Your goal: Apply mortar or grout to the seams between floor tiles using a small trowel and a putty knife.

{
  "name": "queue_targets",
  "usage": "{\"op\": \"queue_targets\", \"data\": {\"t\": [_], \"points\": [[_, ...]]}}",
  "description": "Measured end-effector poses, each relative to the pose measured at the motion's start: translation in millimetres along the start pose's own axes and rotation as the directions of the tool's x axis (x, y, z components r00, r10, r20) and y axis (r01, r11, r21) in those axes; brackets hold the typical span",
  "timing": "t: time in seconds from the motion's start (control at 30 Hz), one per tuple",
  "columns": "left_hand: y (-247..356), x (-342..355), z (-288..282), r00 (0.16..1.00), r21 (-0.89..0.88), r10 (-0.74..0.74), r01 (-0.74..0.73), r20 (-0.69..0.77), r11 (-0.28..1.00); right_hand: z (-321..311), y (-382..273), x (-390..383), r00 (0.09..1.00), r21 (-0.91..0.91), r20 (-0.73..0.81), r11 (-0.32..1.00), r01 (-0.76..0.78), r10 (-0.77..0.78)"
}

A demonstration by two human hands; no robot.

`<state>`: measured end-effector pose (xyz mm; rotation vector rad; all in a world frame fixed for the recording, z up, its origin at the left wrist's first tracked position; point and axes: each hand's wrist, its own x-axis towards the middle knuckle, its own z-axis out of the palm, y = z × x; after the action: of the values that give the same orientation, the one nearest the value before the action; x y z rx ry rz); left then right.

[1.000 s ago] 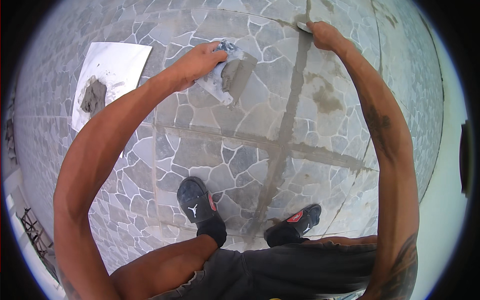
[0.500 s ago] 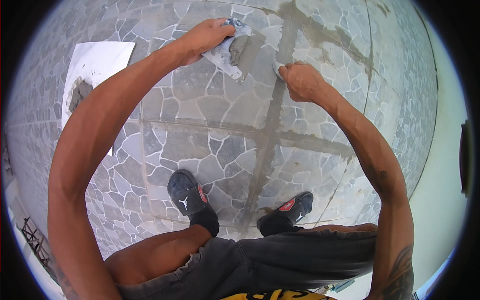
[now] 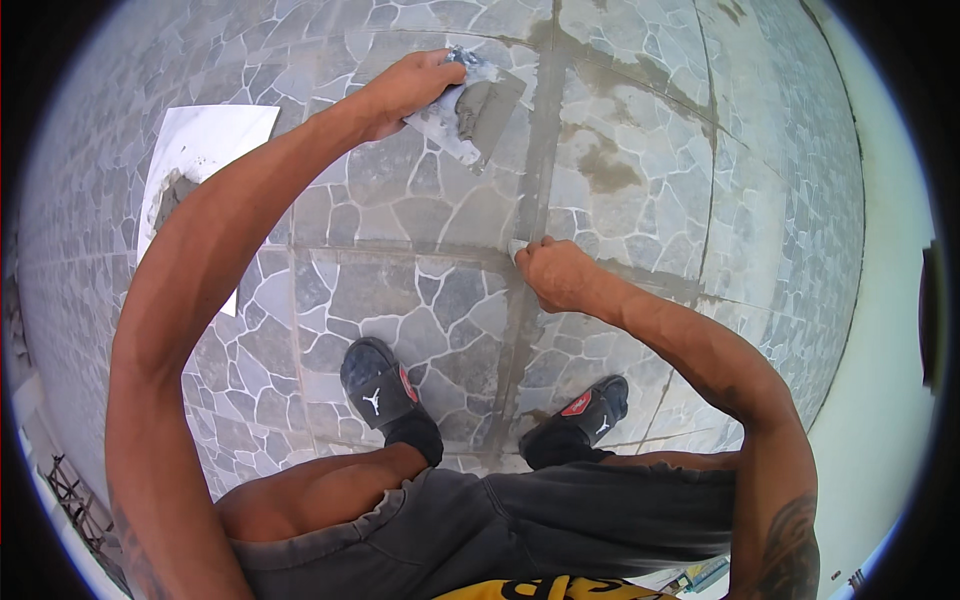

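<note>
My left hand grips a smeared plastic plate with a ridge of grey mortar on it, held over the stone-patterned tiled floor. My right hand is closed on a small pale scraper at the crossing of two grey grout lines, pressed along the wide filled joint that runs toward my feet. To the left, partly hidden by my left arm, a white tile carries a heap of grey mortar.
My feet in black slides and socks stand on the floor below my hands. A pale wall or plinth runs along the right side. Dark framework shows at the lower left edge. Damp grey smears mark the tiles right of the joint.
My right hand with the scraper has travelled from the top of the joint down toward me to the crossing. My left hand and plate rose slightly, then settled a little lower.
</note>
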<state>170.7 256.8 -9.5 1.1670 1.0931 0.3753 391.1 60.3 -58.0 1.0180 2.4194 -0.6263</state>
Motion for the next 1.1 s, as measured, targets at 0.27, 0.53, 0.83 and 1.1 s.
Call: {"op": "queue_targets", "data": {"t": [0.27, 0.53, 0.83, 1.1], "points": [[-0.7, -17.4, 0.3, 0.999, -0.064, -0.052, 0.053, 0.009, 0.997, -56.3, 39.2, -53.4, 0.98, 0.7, -0.048, 0.706, -0.107, 0.195], [14.7, -25.1, 28.6, 0.998, -0.34, -0.017, -0.006, -0.066, 0.94, -132.4, 69.0, -116.6, 0.813, 0.98, -0.145, 0.193, 0.041, 0.563], [76.0, -40.3, 89.2, 0.995, -0.545, -0.032, -0.027, -0.1, 0.838, -153.8, 31.9, -133.5, 0.435, 0.692, -0.677, 0.714, 0.103, 0.593], [111.1, -49.6, 114.1, 0.989, -0.62, 0.131, -0.145, -0.068, 0.771, -142.4, 38.3, -130.6, 0.326, 0.027, -0.945, 1.0, -0.006, 0.028]]}}
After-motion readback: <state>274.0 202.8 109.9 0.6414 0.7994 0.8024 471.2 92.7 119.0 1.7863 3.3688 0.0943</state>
